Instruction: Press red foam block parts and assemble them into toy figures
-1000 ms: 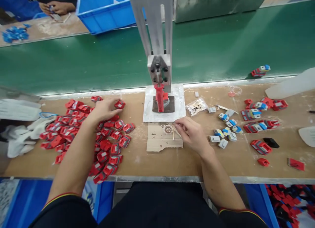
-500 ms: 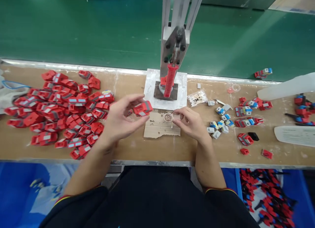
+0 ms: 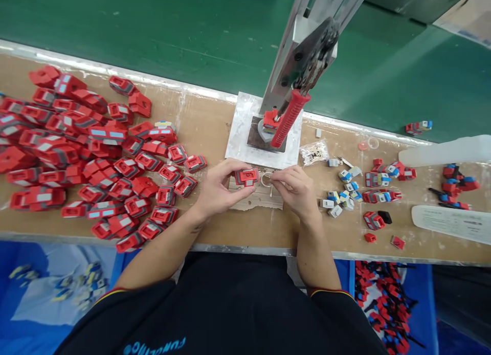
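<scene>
Between thumb and fingers, my left hand holds a red plastic part, its recessed side facing up. My right hand pinches a thin cotton swab over a small clear round dish. That dish rests on a torn piece of cardboard, just right of the red part. Behind both hands is a press with a red handle, standing on a pale metal plate. Another red part sits under the press.
A large pile of red parts covers the left of the table. To the right lie a bag of swabs, small white-blue parts, red assemblies and a white plastic piece. Blue bins stand below the front edge.
My left hand has brought the red part right, close to the dish, and turned its recessed side up. My right hand remains by the dish. The camera view has tilted and shifted.
</scene>
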Action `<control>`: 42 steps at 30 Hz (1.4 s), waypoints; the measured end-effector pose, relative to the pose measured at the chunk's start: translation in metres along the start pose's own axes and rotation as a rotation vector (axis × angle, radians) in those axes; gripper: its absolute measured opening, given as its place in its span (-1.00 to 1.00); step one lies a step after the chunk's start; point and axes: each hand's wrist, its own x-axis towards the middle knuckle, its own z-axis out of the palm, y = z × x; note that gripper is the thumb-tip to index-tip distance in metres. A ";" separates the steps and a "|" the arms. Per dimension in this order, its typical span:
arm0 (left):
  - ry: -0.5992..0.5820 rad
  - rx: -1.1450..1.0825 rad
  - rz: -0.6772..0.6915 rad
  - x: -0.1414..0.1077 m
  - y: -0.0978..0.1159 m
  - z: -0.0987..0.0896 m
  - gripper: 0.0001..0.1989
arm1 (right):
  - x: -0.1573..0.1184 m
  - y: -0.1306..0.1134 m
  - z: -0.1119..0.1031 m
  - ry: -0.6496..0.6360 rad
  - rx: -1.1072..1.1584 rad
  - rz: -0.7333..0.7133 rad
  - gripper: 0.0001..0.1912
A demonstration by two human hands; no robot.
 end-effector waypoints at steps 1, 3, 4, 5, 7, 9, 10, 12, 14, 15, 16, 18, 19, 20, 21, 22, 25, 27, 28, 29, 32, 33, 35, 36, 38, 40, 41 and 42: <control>0.007 0.007 0.013 0.000 0.000 0.000 -0.74 | 0.000 0.000 0.001 -0.007 0.009 -0.007 -0.84; 0.033 0.012 0.042 0.001 -0.002 -0.001 -0.75 | 0.000 0.000 0.001 -0.022 0.033 -0.028 -0.86; 0.046 0.016 0.050 0.001 -0.003 -0.002 -0.75 | 0.000 0.000 0.001 -0.024 0.040 -0.036 -0.86; 0.055 0.022 0.053 0.001 -0.004 -0.002 -0.75 | 0.000 0.000 0.001 -0.014 0.042 -0.044 -0.87; 0.060 0.031 0.050 0.001 -0.006 -0.003 -0.74 | 0.002 0.001 0.002 0.036 0.031 -0.055 -0.86; 0.059 0.030 0.049 0.001 -0.007 -0.003 -0.73 | 0.003 0.001 0.003 0.075 0.032 -0.074 -0.84; 0.060 0.026 0.054 0.001 -0.008 -0.002 -0.73 | 0.004 0.001 0.003 0.073 0.045 -0.086 -0.83; 0.059 0.018 0.061 0.001 -0.008 -0.001 -0.74 | 0.003 -0.001 0.002 0.055 0.082 -0.093 -0.83; 0.048 0.021 0.055 0.000 -0.007 0.000 -0.74 | 0.002 -0.004 -0.003 0.089 0.132 -0.065 -0.85; 0.037 0.022 0.047 0.000 -0.007 0.000 -0.74 | 0.001 -0.005 -0.005 0.146 0.168 -0.040 -0.87; 0.024 0.022 0.039 -0.001 -0.006 0.001 -0.74 | 0.000 -0.008 -0.007 0.227 0.217 -0.019 -0.89; 0.000 0.022 0.037 -0.001 -0.004 0.001 -0.72 | -0.001 -0.014 -0.008 0.411 0.358 -0.003 -0.92; -0.010 0.022 0.044 -0.002 -0.003 0.001 -0.72 | -0.001 -0.017 -0.007 0.489 0.440 -0.008 -0.91; -0.019 0.026 0.053 -0.002 -0.002 0.001 -0.71 | -0.001 -0.021 -0.004 0.541 0.517 -0.017 -0.90; -0.027 0.033 0.060 -0.003 -0.001 0.002 -0.71 | -0.001 -0.024 -0.001 0.561 0.581 -0.027 -0.89; -0.033 0.039 0.067 -0.003 0.000 0.002 -0.71 | -0.001 -0.028 0.003 0.554 0.630 -0.029 -0.88; -0.054 0.039 0.086 -0.005 0.001 0.005 -0.69 | 0.000 -0.035 0.013 0.496 0.694 -0.014 -0.89; -0.064 0.029 0.096 -0.006 0.002 0.006 -0.69 | 0.000 -0.038 0.017 0.482 0.697 0.001 -0.89; -0.069 0.027 0.095 -0.006 0.003 0.006 -0.69 | 0.000 -0.038 0.018 0.478 0.691 0.006 -0.89; -0.073 0.027 0.091 -0.006 0.003 0.007 -0.70 | 0.000 -0.038 0.019 0.474 0.682 0.010 -0.89; -0.074 0.028 0.086 -0.006 0.003 0.007 -0.71 | 0.000 -0.038 0.020 0.463 0.666 0.009 -0.89; -0.073 0.025 0.087 -0.006 0.004 0.007 -0.71 | 0.000 -0.038 0.021 0.461 0.667 0.007 -0.89; -0.070 0.014 0.090 -0.006 0.004 0.008 -0.70 | 0.000 -0.038 0.022 0.457 0.671 0.005 -0.89; -0.069 0.009 0.091 -0.006 0.004 0.008 -0.70 | 0.000 -0.038 0.022 0.453 0.670 0.003 -0.89; -0.065 0.003 0.092 -0.006 0.004 0.008 -0.69 | 0.000 -0.038 0.023 0.444 0.659 0.000 -0.90; -0.059 0.003 0.092 -0.006 0.003 0.009 -0.69 | 0.000 -0.037 0.023 0.436 0.636 -0.007 -0.90; -0.057 0.005 0.092 -0.006 0.003 0.009 -0.69 | 0.000 -0.037 0.023 0.435 0.622 -0.012 -0.89; -0.057 0.008 0.094 -0.006 0.003 0.009 -0.70 | 0.000 -0.036 0.022 0.437 0.607 -0.018 -0.89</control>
